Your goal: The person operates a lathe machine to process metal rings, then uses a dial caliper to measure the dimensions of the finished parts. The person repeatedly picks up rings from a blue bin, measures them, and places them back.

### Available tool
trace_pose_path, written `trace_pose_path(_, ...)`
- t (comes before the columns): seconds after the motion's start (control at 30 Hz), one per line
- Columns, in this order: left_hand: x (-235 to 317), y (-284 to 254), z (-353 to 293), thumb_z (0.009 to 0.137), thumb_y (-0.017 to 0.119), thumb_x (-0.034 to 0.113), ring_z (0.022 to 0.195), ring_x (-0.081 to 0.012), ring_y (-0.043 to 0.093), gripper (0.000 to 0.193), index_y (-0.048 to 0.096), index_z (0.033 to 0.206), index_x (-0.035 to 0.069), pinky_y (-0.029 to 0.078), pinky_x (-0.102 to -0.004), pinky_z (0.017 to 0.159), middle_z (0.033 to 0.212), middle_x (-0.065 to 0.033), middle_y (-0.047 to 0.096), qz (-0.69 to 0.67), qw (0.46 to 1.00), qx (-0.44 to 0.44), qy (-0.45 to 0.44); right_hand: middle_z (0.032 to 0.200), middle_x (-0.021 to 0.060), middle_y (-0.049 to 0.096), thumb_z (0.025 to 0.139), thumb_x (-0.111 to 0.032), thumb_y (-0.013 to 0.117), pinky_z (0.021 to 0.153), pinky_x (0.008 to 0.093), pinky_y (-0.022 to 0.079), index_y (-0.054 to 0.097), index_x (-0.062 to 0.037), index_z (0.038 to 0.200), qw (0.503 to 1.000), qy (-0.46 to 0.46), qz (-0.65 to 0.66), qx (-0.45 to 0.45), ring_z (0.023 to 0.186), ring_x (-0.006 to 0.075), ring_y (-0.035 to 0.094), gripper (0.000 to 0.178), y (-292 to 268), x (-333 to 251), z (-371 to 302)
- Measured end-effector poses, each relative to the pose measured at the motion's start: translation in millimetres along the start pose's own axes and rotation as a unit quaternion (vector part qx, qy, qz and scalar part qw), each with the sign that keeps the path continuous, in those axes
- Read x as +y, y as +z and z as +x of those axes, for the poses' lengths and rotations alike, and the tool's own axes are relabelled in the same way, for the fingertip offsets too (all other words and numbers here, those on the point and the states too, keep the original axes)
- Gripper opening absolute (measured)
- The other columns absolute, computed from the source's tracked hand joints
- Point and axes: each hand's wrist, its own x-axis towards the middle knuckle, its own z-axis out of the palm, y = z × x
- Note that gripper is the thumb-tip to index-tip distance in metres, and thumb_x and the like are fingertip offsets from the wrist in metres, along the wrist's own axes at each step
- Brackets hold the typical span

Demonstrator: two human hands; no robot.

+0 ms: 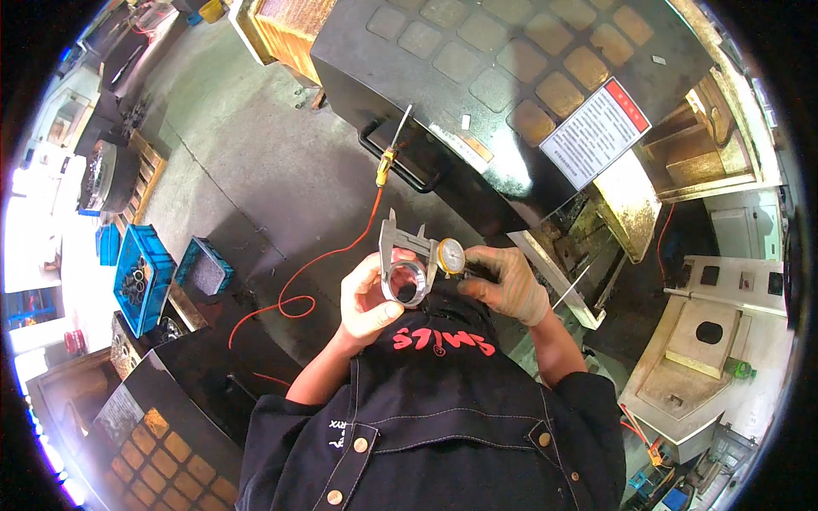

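My bare left hand (365, 300) grips a shiny metal ring (422, 288) between fingers and thumb, in front of my chest. A dial caliper (451, 255) with a round white, yellow-rimmed face is in my right hand (517, 288), which wears a stained, light-coloured glove. The caliper's metal jaws are at the ring's upper side; whether they press on its wall, I cannot tell. My right fingers are closed around the caliper's slide, just right of the dial, and partly hide it.
Ahead is a dark machine cover (426, 85) with a black handle (426, 183). A yellow air gun (386, 166) with an orange hose (341, 249) rests by that handle. At left are a blue crate (128, 319) of metal rings and a smaller blue basket (223, 281).
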Motion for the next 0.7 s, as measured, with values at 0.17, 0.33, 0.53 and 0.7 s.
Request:
trace_pose_path(0.17, -0.5, -0.1, -0.1, 0.074, 0.076, 0.023, 0.105, -0.0217, 0.053, 0.064, 0.045, 0.123, -0.005, 0.043, -0.0370, 0.093, 0.119, -0.0143, 0.051, 0.001, 1.000, -0.002, -0.005, 0.080, 0.0088, 0.064, 0.071, -0.010, 0.069, 0.068, 0.0267, 0.047, 0.063, 0.0011, 0.097, 1.000, -0.023, 0.007, 0.009, 0.073, 0.0101, 0.058, 0.029, 0.6, 7.6, -0.9)
trace_pose_path(0.33, -1.5, -1.7, -0.7, 0.074, 0.076, 0.023, 0.105, -0.0216, 0.054, 0.064, 0.046, 0.123, -0.005, 0.044, -0.0369, 0.092, 0.119, -0.0149, 0.051, 0.009, 1.000, -0.007, 0.001, 0.080, 0.0096, 0.064, 0.072, -0.013, 0.071, 0.067, 0.0269, 0.048, 0.062, 0.0011, 0.097, 1.000, -0.017, -0.020, -0.004, 0.072, 0.0109, 0.058, 0.030, -2.5, 1.6, -1.2)
trace_pose_path(0.53, -2.2, -1.0, -0.7, 0.075, 0.076, 0.023, 0.105, -0.0223, 0.054, 0.063, 0.046, 0.122, -0.004, 0.044, -0.0375, 0.091, 0.119, -0.0151, 0.051, 0.006, 1.000, -0.002, 0.002, 0.082, 0.0109, 0.064, 0.072, -0.015, 0.072, 0.068, 0.0277, 0.048, 0.062, 0.0011, 0.098, 0.998, -0.033, -0.048, -0.005, 0.072, 0.0137, 0.060, 0.032, -3.8, 3.7, -0.2)
trace_pose_path(0.7, -3.0, -0.6, -0.6, 0.074, 0.076, 0.022, 0.105, -0.0230, 0.054, 0.063, 0.045, 0.123, -0.004, 0.044, -0.0383, 0.091, 0.120, -0.0151, 0.051, -0.013, 1.000, -0.004, -0.003, 0.084, 0.0119, 0.064, 0.072, -0.014, 0.071, 0.069, 0.0289, 0.048, 0.062, 0.0013, 0.097, 0.997, -0.056, -0.053, 0.006, 0.074, 0.0149, 0.061, 0.030, -4.5, 0.2, 0.0)
